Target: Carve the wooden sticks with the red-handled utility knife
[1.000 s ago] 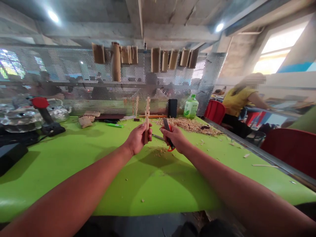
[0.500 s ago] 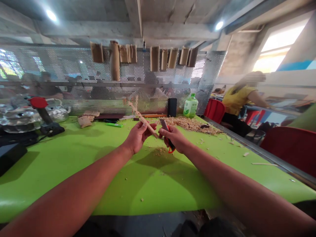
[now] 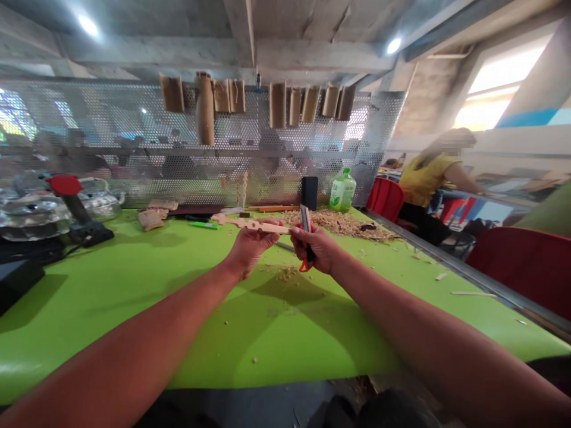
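Observation:
My left hand (image 3: 250, 248) is closed on a carved wooden stick (image 3: 241, 223), pale and notched along its edges, which lies nearly level and points left. Its right end meets the fingertips of my right hand (image 3: 319, 246). That hand is also wrapped round a utility knife (image 3: 307, 235) with a dark handle, a red loop at its lower end and the metal blade end pointing up. Below both hands, small wood chips (image 3: 288, 273) lie scattered on the green tabletop (image 3: 285, 333).
A heap of wood shavings (image 3: 352, 226) lies behind my right hand, beside a green bottle (image 3: 342, 190) and a black upright box (image 3: 309, 193). Metal kettles (image 3: 100, 205) and a red-topped tool (image 3: 66, 187) stand left. A person in yellow (image 3: 426, 178) sits at right.
The wooden stick has swung from a steep slant to nearly level, its far end moving down and left. My right fingertips now touch its near end, and the knife points more upright.

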The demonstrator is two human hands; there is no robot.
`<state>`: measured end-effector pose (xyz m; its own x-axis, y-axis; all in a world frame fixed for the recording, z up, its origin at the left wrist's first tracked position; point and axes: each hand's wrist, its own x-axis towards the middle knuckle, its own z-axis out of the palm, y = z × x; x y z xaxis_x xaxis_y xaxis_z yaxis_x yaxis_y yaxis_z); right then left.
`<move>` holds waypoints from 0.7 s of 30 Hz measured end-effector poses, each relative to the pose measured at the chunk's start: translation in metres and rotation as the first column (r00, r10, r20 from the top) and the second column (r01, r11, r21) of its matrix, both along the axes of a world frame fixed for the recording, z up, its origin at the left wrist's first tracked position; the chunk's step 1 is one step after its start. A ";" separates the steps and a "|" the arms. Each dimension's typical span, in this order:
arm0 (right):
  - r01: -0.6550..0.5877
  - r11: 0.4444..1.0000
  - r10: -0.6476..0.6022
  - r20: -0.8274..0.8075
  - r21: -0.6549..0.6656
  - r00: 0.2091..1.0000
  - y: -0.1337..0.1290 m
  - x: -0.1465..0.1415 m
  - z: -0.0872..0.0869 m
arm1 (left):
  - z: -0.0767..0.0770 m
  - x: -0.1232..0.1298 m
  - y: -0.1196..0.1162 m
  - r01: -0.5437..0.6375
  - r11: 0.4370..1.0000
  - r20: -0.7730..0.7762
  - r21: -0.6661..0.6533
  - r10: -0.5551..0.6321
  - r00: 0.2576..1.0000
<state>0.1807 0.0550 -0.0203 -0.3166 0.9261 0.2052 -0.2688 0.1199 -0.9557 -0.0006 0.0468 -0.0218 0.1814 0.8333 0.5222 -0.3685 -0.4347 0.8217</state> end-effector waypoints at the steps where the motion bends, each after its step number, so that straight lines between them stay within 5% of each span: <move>1: 0.002 1.000 -0.002 -0.020 0.001 1.000 0.001 0.001 0.001 | 0.001 -0.001 0.000 0.006 1.000 -0.034 0.008 -0.006 0.999; 5: 0.011 1.000 -0.012 -0.069 -0.005 0.998 0.006 0.013 0.007 | 0.007 -0.010 0.001 0.136 0.973 -0.117 -0.185 -0.160 0.980; 9: 0.015 1.000 -0.015 0.000 0.006 1.000 0.009 0.027 0.015 | 0.012 -0.026 0.002 0.264 0.856 -0.084 -0.444 -0.333 0.939; 14: 0.065 0.996 -0.072 0.140 0.055 0.988 0.010 0.029 0.016 | 0.013 -0.030 -0.008 0.329 0.783 -0.352 -0.528 -0.555 0.754; 17: 0.151 0.986 -0.159 0.139 0.068 0.977 0.016 0.028 0.013 | 0.009 -0.022 -0.010 0.250 0.830 -0.447 -0.499 -0.494 0.746; 21: 0.420 0.895 -0.440 0.152 0.148 0.885 0.035 0.036 0.006 | 0.004 -0.018 0.001 0.064 0.896 -0.324 -0.440 -0.225 0.919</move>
